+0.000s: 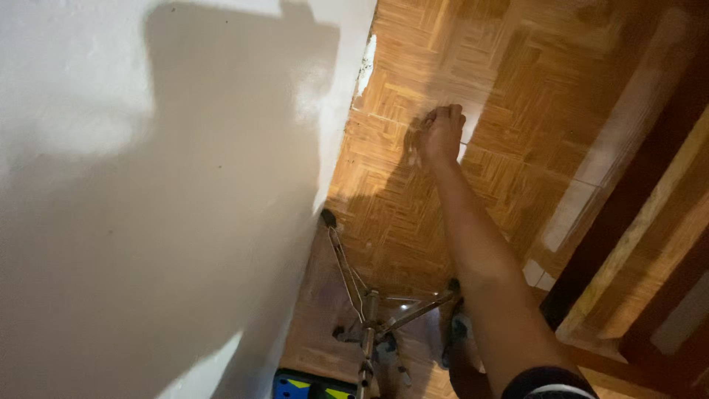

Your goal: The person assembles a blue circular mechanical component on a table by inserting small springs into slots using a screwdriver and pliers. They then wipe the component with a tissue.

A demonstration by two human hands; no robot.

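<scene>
A big white wall (148,222) fills the left side. Beside it lies the brown wood floor (517,96). A metal stand (367,310) sits by the wall's bottom edge. The right hand (440,134) reaches out, grip curled shut around something thin, too small to tell.

Wall (148,222) to my left; parquet floor (517,96) to its right, under my right hand (439,134); metal stand (369,310) at the wall's foot (below my forearm).

White plastered wall (148,222) fills the left side, shadowed, meeting a brown wood parquet floor (517,96). Chrome folding metal stand (369,310) rests on the floor near the wall base. Dark wooden door frame (635,199) at right.
</scene>
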